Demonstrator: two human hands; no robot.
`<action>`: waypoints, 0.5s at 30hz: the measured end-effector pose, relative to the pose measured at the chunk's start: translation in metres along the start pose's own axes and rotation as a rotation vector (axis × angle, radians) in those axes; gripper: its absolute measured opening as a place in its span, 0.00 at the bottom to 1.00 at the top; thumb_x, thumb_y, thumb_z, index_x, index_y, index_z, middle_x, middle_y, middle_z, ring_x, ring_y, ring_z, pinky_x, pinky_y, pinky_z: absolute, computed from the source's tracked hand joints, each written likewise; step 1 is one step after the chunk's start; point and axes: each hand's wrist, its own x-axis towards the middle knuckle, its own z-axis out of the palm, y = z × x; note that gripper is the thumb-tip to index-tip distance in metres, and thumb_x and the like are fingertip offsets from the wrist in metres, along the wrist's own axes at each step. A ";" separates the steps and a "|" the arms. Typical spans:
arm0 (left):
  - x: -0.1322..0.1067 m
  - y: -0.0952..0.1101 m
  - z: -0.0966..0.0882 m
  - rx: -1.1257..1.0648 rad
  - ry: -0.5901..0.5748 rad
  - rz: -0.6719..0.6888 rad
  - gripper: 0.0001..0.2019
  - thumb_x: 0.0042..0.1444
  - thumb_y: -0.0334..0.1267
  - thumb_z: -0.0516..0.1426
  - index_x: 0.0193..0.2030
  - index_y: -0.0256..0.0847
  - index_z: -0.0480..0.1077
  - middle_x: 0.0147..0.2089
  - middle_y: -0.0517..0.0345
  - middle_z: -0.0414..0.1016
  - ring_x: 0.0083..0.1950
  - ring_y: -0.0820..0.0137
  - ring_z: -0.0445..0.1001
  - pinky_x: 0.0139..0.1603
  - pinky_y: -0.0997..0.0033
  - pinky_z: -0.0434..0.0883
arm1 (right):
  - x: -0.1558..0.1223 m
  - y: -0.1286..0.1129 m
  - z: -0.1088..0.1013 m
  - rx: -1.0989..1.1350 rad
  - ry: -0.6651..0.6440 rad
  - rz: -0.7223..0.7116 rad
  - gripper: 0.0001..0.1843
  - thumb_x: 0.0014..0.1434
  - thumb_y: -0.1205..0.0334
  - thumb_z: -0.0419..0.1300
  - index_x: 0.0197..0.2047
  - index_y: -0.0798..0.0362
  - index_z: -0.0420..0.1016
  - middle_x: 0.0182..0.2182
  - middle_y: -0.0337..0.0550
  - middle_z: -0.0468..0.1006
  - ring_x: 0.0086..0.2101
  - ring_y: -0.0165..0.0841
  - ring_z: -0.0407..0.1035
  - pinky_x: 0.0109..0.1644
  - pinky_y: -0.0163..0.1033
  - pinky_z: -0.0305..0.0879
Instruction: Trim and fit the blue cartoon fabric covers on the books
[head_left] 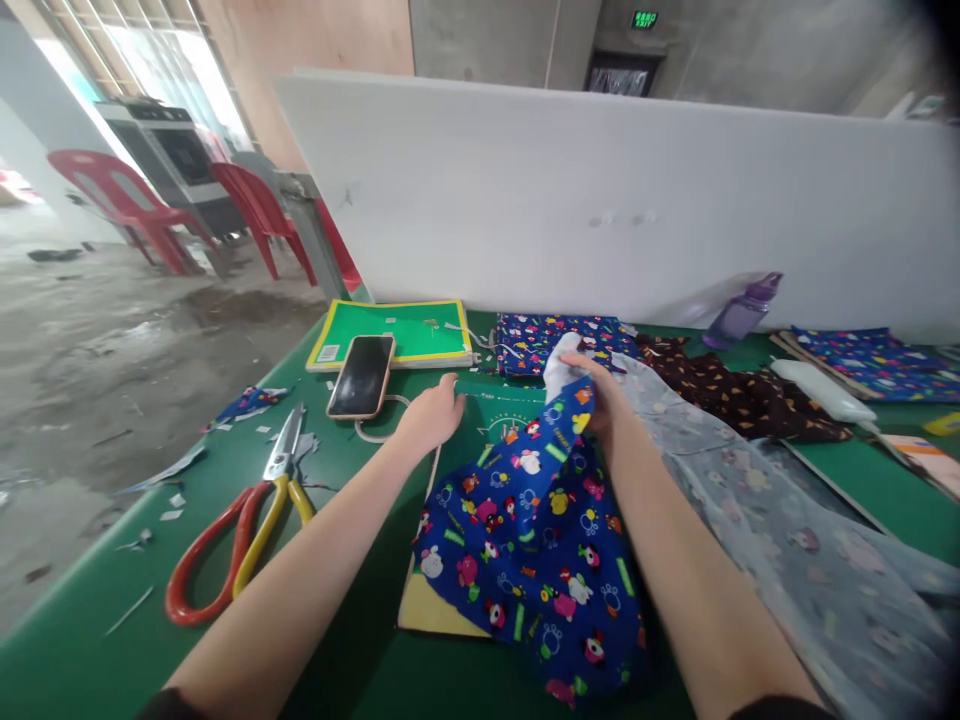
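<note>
1. A worker's right hand (pixel 600 392) pinches the upper end of a blue printed cloth (pixel 517 510) together with a bunched white piece (pixel 558 372), fingers closed on both.
2. The cloth hangs from that grip, draped across a green book (pixel 487 400) on the table (pixel 90 650); a loosened pinch could let it slip and crease.
3. The left hand (pixel 435 412) curls its fingers at the book's upper-left edge; whether they grip cannot be told. A tug there could drag the cloth askew.
4. Scissors (pixel 279 462) lie beside the left forearm (pixel 346 530), where an outward swing could knock them.
</note>
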 end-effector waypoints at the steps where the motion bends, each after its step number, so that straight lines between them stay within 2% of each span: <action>1: 0.003 0.001 -0.003 0.006 0.015 -0.032 0.22 0.63 0.41 0.42 0.61 0.36 0.56 0.47 0.42 0.76 0.49 0.57 0.75 0.46 0.60 0.69 | -0.001 0.004 0.007 0.009 -0.035 0.064 0.06 0.48 0.60 0.59 0.29 0.54 0.68 0.20 0.39 0.72 0.23 0.29 0.67 0.28 0.33 0.65; 2: 0.006 0.003 -0.005 0.013 0.029 -0.062 0.21 0.63 0.41 0.41 0.59 0.37 0.59 0.45 0.43 0.77 0.47 0.55 0.75 0.44 0.59 0.70 | -0.002 0.008 0.014 0.016 -0.062 0.117 0.07 0.47 0.62 0.60 0.31 0.54 0.68 0.22 0.38 0.73 0.24 0.29 0.68 0.30 0.34 0.66; 5: 0.013 0.006 -0.013 0.030 0.061 -0.115 0.19 0.62 0.43 0.41 0.48 0.39 0.69 0.43 0.42 0.77 0.44 0.52 0.76 0.41 0.57 0.70 | -0.004 0.022 0.031 0.007 -0.132 0.155 0.06 0.46 0.67 0.59 0.31 0.54 0.68 0.25 0.38 0.74 0.26 0.29 0.69 0.33 0.36 0.69; 7: 0.016 0.005 -0.017 0.031 0.078 -0.126 0.20 0.62 0.42 0.41 0.43 0.38 0.71 0.43 0.42 0.77 0.44 0.53 0.76 0.41 0.58 0.70 | -0.006 0.030 0.038 -0.015 -0.209 0.193 0.05 0.46 0.68 0.57 0.31 0.55 0.68 0.27 0.40 0.75 0.27 0.31 0.70 0.34 0.38 0.70; 11: 0.020 -0.003 -0.019 0.018 0.097 -0.138 0.19 0.61 0.42 0.42 0.40 0.38 0.72 0.43 0.42 0.77 0.44 0.56 0.75 0.42 0.61 0.69 | -0.012 0.035 0.041 -0.037 -0.371 0.249 0.09 0.48 0.67 0.54 0.36 0.55 0.68 0.34 0.44 0.75 0.34 0.34 0.72 0.42 0.43 0.70; 13: 0.021 -0.010 -0.018 -0.011 0.068 -0.125 0.17 0.60 0.42 0.44 0.38 0.40 0.73 0.41 0.46 0.78 0.41 0.60 0.76 0.39 0.66 0.69 | -0.014 0.031 0.040 -0.052 -0.389 0.164 0.15 0.49 0.66 0.54 0.43 0.53 0.67 0.41 0.46 0.74 0.39 0.34 0.71 0.45 0.44 0.69; 15: 0.023 -0.018 -0.015 -0.052 0.015 -0.097 0.15 0.58 0.42 0.48 0.39 0.42 0.74 0.35 0.51 0.79 0.34 0.65 0.77 0.35 0.71 0.69 | -0.017 0.023 0.039 -0.189 -0.338 -0.016 0.18 0.50 0.65 0.55 0.47 0.51 0.67 0.47 0.45 0.71 0.43 0.33 0.69 0.47 0.42 0.68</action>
